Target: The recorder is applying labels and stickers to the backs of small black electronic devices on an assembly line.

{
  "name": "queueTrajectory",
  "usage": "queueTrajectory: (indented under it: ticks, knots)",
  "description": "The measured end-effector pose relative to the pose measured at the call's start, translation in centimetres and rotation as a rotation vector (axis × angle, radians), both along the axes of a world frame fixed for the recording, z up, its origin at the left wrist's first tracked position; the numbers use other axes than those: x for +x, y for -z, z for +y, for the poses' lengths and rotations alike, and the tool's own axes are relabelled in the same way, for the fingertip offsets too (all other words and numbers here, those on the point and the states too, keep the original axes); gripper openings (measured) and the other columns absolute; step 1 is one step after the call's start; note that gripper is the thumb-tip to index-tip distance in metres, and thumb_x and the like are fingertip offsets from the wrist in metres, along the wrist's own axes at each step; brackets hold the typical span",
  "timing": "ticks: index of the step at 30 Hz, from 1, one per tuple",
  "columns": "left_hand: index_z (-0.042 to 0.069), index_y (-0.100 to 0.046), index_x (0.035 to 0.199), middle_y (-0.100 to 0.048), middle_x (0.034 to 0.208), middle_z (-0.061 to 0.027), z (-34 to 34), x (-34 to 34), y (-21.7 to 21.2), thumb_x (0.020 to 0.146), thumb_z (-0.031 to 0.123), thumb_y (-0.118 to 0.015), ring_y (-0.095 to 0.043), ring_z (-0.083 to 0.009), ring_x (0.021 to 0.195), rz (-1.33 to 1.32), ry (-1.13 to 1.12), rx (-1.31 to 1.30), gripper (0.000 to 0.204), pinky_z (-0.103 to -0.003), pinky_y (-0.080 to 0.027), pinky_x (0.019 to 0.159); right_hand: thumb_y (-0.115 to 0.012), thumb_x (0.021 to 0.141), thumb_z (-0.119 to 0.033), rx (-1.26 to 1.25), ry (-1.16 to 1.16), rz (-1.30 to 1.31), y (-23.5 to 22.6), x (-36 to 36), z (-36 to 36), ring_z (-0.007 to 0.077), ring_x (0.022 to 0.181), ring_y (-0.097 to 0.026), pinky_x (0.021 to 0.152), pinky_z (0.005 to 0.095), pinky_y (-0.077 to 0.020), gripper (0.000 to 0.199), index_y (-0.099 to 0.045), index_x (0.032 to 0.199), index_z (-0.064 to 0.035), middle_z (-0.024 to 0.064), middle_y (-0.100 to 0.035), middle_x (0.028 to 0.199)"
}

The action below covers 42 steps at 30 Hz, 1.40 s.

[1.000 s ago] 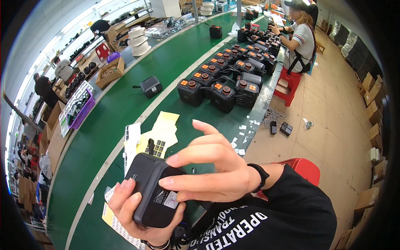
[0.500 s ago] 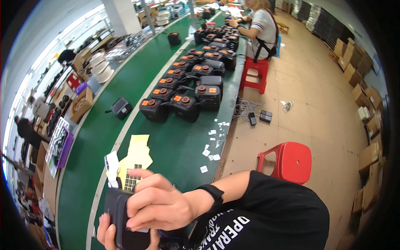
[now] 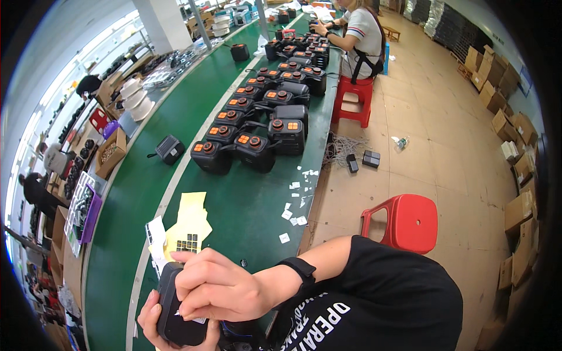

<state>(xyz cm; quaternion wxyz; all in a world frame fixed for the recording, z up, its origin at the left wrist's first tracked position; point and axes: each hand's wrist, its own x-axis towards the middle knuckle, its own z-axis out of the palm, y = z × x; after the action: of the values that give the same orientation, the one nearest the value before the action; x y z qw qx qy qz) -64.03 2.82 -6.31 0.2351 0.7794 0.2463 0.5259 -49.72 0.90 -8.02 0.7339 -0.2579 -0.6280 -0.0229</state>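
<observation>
In my left hand (image 3: pixel 151 320) is a black box-shaped device (image 3: pixel 182 332) with rounded edges, tilted, with the fingers along its left side and the thumb at its lower right. My right hand (image 3: pixel 219 285) lies over the device's upper part, its fingers curled against it. Whatever those fingertips pinch, if anything, is hidden. A bit of white label shows on the device under the right hand. Just beyond lie yellow backing sheets (image 3: pixel 192 213), one carrying a grid of small dark stickers (image 3: pixel 188 242), and a white strip sheet (image 3: pixel 156 238).
Rows of black devices with orange knobs (image 3: pixel 253 142) stand on the green table (image 3: pixel 234 193). One dark device (image 3: pixel 170 150) sits apart, left of them. Small white paper pieces (image 3: pixel 287 214) lie near the right edge. A red stool (image 3: pixel 414 222) stands right; a co-worker (image 3: pixel 363 38) sits far off.
The device and both hands have shifted slightly, and the device has turned a little. More of the dark sticker grid shows now. The view has moved slightly.
</observation>
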Motion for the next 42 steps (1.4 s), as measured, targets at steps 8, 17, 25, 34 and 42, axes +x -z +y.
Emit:
queueTrajectory:
  ticks: [8,17,25,34,42]
  knots:
    - [0.005,-0.044,0.119,-0.047,0.115,-0.0154,0.7,-0.4,1.1,0.056,0.023,-0.083,-0.048,-0.0293,0.11,-0.007,-0.044,0.01,0.076,-0.042,-0.038,0.097,-0.072,0.068,-0.005,-0.088,0.089,-0.034,-0.9,0.7,-1.2,0.0271,0.099,-0.051,0.096,0.0471,-0.037,0.022,-0.069,0.09,-0.0041,0.0125,-0.059,0.108]
    - [0.005,-0.045,0.117,-0.048,0.114,-0.0165,0.3,-0.4,0.7,0.055,0.022,-0.082,-0.049,-0.0288,0.108,0.055,-0.057,0.124,0.074,-0.041,-0.038,0.094,-0.073,0.067,-0.004,-0.096,0.105,0.036,-0.5,-0.2,-1.2,0.0243,0.09,-0.048,0.089,0.0407,-0.0441,0.016,-0.067,0.082,-0.0047,0.0045,-0.058,0.092]
    - [0.002,-0.045,0.116,-0.053,0.115,-0.015,1.9,0.9,1.0,0.06,0.015,-0.079,-0.055,-0.0238,0.101,-0.103,-0.076,-0.267,0.067,-0.034,-0.044,0.089,-0.066,0.078,-0.004,-0.083,-0.175,-0.01,-1.0,0.6,-2.9,0.0258,0.089,-0.056,0.086,0.043,-0.0476,0.014,-0.063,0.091,0.0023,0.0111,-0.056,0.094]
    - [0.005,-0.046,0.114,-0.048,0.108,-0.0147,1.9,-0.6,0.7,0.049,0.016,-0.081,-0.05,-0.0272,0.104,-0.168,-0.029,-0.2,0.075,-0.038,-0.039,0.093,-0.067,0.074,0.001,-0.285,-0.131,0.095,-2.2,2.3,-2.4,0.0214,0.085,-0.057,0.073,0.0298,-0.0461,0.015,-0.064,0.088,-0.002,0.0096,-0.059,0.098]
    - [0.006,-0.047,0.113,-0.049,0.11,-0.0152,1.8,-0.9,0.9,0.046,0.012,-0.082,-0.05,-0.0258,0.104,-0.155,0.052,-0.185,0.076,-0.038,-0.039,0.093,-0.066,0.076,0.002,-0.455,-0.259,0.166,-2.5,2.5,-2.3,0.0188,0.09,-0.057,0.098,0.0405,-0.035,0.015,-0.065,0.09,-0.0013,0.0094,-0.061,0.092]
